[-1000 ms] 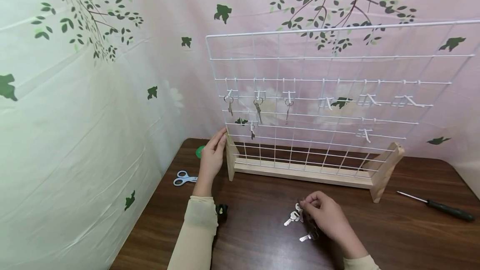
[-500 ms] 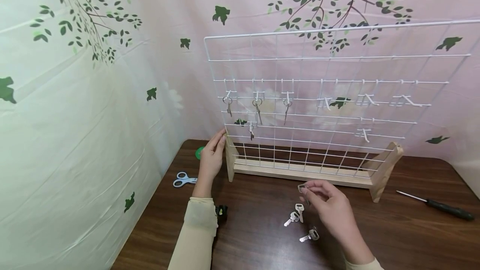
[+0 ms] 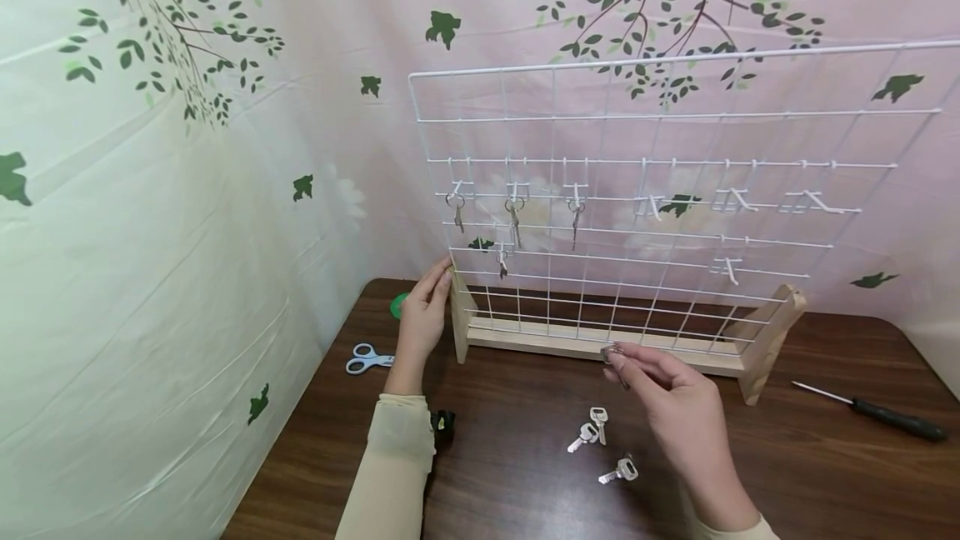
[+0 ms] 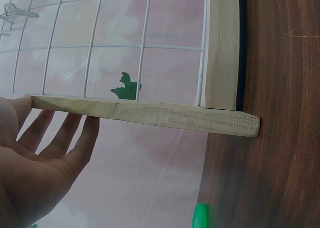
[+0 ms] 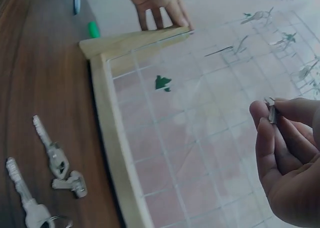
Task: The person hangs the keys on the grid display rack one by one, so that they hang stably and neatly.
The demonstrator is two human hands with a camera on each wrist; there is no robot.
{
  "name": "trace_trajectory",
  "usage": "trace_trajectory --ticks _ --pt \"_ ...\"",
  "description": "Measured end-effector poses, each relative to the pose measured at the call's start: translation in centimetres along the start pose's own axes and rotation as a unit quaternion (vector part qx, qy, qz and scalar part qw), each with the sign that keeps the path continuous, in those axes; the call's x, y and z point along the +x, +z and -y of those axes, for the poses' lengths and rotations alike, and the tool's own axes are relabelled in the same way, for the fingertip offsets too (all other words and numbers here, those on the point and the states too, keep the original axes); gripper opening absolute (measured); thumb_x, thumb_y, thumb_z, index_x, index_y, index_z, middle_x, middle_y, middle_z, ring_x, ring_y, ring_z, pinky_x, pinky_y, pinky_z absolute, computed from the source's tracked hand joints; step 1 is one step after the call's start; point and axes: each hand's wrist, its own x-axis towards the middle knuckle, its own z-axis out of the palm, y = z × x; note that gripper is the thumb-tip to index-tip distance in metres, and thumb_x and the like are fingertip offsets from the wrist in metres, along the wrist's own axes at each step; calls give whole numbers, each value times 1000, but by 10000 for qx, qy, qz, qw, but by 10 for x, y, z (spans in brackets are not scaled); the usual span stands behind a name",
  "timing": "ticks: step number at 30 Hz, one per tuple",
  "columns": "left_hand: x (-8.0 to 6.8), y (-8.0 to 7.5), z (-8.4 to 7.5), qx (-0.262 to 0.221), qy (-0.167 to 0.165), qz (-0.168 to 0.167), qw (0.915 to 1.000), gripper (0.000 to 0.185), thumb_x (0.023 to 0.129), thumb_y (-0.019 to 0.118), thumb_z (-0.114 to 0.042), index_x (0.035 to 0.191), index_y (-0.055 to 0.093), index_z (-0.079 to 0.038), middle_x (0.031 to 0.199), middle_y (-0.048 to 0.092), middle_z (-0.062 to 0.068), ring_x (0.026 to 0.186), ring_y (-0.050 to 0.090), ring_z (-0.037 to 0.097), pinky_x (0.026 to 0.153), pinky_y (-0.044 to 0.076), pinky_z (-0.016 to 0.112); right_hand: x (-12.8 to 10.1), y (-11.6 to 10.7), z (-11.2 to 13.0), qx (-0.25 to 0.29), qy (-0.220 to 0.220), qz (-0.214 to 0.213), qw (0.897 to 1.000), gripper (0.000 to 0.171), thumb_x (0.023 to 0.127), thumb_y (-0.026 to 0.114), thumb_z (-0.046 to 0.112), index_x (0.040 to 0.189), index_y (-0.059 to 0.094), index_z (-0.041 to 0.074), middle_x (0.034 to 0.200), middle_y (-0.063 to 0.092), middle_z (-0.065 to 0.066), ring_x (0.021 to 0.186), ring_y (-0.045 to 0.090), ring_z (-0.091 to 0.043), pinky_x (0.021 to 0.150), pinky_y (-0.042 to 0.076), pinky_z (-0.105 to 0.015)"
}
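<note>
My left hand [image 3: 423,322] holds the left wooden upright [image 4: 150,113] of a white wire grid rack [image 3: 552,223], thumb on one side and fingertips on the other. In front of the rack, raised off the table, my right hand [image 3: 678,407] pinches a small metal key [image 5: 272,113], mostly covered by the fingertips. Three loose silver keys, one of them a key with a ring [image 3: 620,471], lie on the table below that hand. Several keys on rings hang from white hooks at the rack's left, including a hanging key [image 3: 516,223]. Hooks farther right, such as one hook [image 3: 731,271], bear nothing.
Blue scissors [image 3: 367,358] and a green round object [image 3: 399,305] lie left of the rack. A black item [image 3: 444,425] sits beside the left forearm. Toward the right edge of the brown table [image 3: 525,490] lies a screwdriver [image 3: 885,417]. Patterned cloth hangs behind.
My right hand has lifted a key from beside the others on the table, raising it toward the rack's base. The left hand stays on the upright.
</note>
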Motion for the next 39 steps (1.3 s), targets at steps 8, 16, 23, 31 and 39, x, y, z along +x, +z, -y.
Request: trace_trajectory --ticks 8,16,23,31,39 --pt "0 -1 1 53 -64 -5 10000 42 112 57 -34 150 64 -19 160 59 8 153 52 28 126 45 51 -2 -5 21 1029 -247 214 9942 31 99 78 11 128 73 2 102 85 9 91 82 -8 83 64 -19" --pt "0 -1 3 83 -79 -14 9999 42 112 57 -35 150 64 -20 161 58 7 153 52 28 126 45 51 -1 -10 32 775 -684 325 9941 26 97 77 2 123 74 6 100 84 11 88 81 -4 78 63 -16" --pt "0 -1 2 36 -39 36 10000 43 113 56 -35 151 63 -19 162 56 15 154 50 30 127 43 53 1 -13 38 72 -641 171 9978 30 98 79 9 127 75 7 98 82 19 90 78 3 81 59 -11" --pt "0 -1 3 40 -95 56 9999 43 113 55 -37 152 63 -21 162 56 10 155 49 29 127 44 53 2 -12 41 -102 -799 -54 9967 30 97 80 9 127 77 11 93 82 16 86 75 2 75 56 -11" --pt "0 -1 1 -3 -75 74 9999 42 113 55 -39 151 63 -24 162 56 10 154 50 30 126 44 54 3 -14 42 -700 -1601 -144 9845 27 97 77 3 123 81 10 106 76 22 93 69 6 79 54 -6"
